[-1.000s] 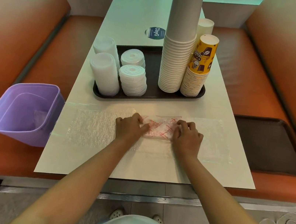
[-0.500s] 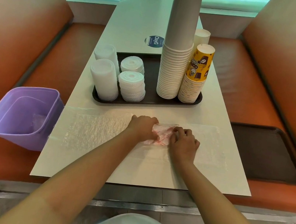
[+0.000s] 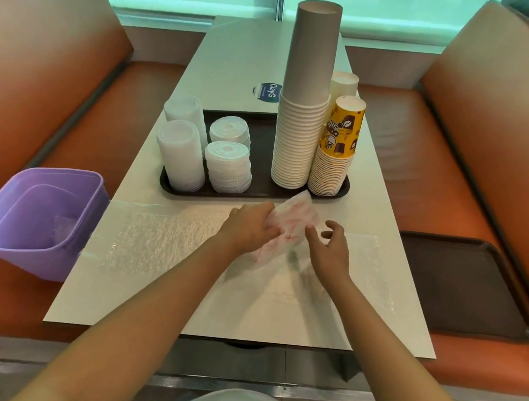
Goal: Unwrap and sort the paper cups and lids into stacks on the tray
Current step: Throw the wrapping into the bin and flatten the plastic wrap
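A dark tray (image 3: 264, 151) on the white table holds a tall stack of grey-topped white cups (image 3: 299, 129), a shorter stack of yellow printed cups (image 3: 334, 156), a small white cup stack (image 3: 343, 84) behind them, and several stacks of white lids (image 3: 228, 167) on its left half. In front of the tray my left hand (image 3: 250, 226) grips a clear plastic wrapper with red print (image 3: 291, 220) and lifts it off the table. My right hand (image 3: 330, 245) hovers just right of the wrapper, fingers loosely curled, holding nothing.
A flat clear plastic sheet (image 3: 163, 239) lies across the table under my hands. A purple bin (image 3: 35, 216) sits on the orange bench at left with plastic inside. A second dark tray (image 3: 464, 284) lies on the right bench.
My left hand gathered the red-printed wrapper toward the right and raised it off the table. My right hand let go of it and drew slightly away.
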Demonstrator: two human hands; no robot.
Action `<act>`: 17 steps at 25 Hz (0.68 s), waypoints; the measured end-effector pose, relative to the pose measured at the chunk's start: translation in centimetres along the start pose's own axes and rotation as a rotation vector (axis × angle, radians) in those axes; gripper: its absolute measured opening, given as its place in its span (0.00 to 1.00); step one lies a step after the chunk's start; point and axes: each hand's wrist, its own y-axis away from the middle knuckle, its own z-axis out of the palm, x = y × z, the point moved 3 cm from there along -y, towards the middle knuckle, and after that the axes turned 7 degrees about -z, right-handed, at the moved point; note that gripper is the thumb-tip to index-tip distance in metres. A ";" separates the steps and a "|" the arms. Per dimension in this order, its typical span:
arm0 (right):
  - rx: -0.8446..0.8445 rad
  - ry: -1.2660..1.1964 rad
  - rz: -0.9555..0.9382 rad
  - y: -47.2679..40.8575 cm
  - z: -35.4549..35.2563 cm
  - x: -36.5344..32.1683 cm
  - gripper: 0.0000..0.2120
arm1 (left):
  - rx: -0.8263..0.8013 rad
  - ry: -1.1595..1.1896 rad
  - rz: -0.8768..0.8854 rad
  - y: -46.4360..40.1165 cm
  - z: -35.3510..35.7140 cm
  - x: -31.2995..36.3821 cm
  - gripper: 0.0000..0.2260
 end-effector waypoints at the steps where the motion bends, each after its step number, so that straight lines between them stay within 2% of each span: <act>1: -0.038 -0.061 0.013 0.0 0.0 -0.5 0.24 | 0.002 0.166 0.008 0.3 -0.1 0.4 0.13; 3: -0.126 -0.270 0.051 0.2 0.1 -1.9 0.19 | -0.008 0.481 0.029 1.2 -0.3 1.8 0.17; 5: -0.112 -0.406 0.069 0.2 0.0 -3.6 0.17 | -0.004 0.681 0.077 1.8 -0.6 2.9 0.24; 8: 0.024 -0.316 0.005 -0.3 -0.2 -5.1 0.16 | -0.041 0.788 0.124 2.7 -0.7 3.2 0.22; 10: 0.046 -0.267 -0.085 -0.2 0.2 -5.9 0.15 | -0.116 0.818 0.063 3.3 -0.9 2.5 0.19; 12: 0.030 -0.272 -0.172 0.3 1.0 -6.7 0.18 | -0.166 0.854 -0.045 4.1 -1.5 1.3 0.20; 13: 0.006 -0.267 -0.221 0.7 1.5 -7.3 0.22 | -0.141 0.889 -0.095 4.3 -1.9 0.4 0.20; 15: -0.150 -0.249 -0.302 1.9 3.5 -8.2 0.25 | -0.027 0.960 -0.166 5.1 -3.3 -1.8 0.21; 17: -0.382 -0.274 -0.294 3.1 5.9 -8.9 0.21 | 0.068 0.983 -0.200 6.2 -4.8 -3.8 0.22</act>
